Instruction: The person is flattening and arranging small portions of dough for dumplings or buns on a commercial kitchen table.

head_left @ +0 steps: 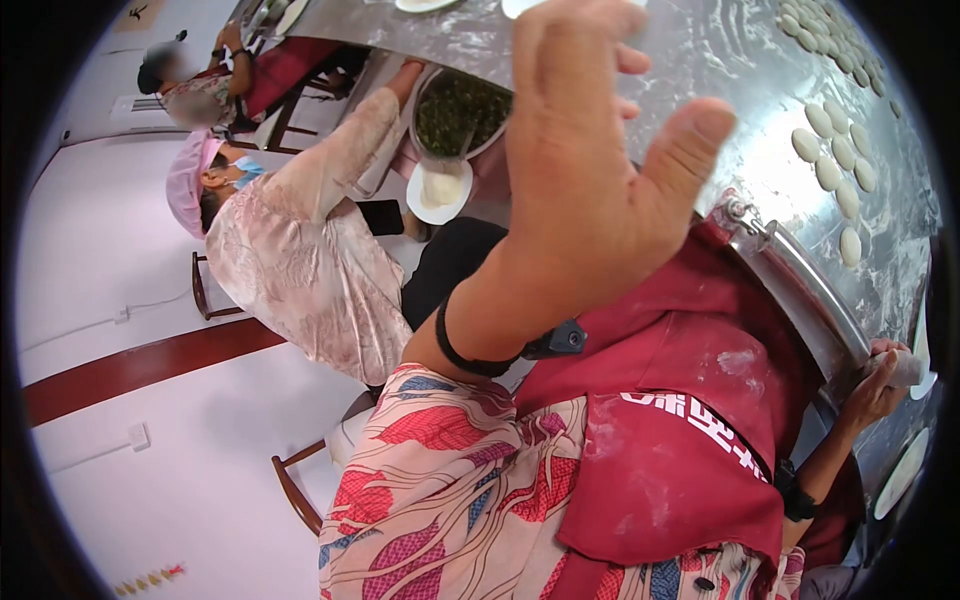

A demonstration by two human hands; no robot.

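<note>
My left hand [590,150] is raised close to the camera, above the near edge of the metal table [700,60]. Its thumb stands well apart from the fingers, and it holds nothing that I can see. At the right, my right hand [872,388] is closed around a short pale cylinder [908,369] that looks like a rolling pin, at the table's edge. Several flattened dough pieces [843,153] lie on the floured metal, up from my right hand. A polished metal bar [800,275] runs along the edge between my two hands.
At left, a co-worker in a pink cap [185,180] sits beside a bowl of chopped green filling [460,105] and a white dish [440,190]. Another person [210,90] sits farther back. More dough pieces [830,30] lie at the top right; a white plate [903,475] is lower right.
</note>
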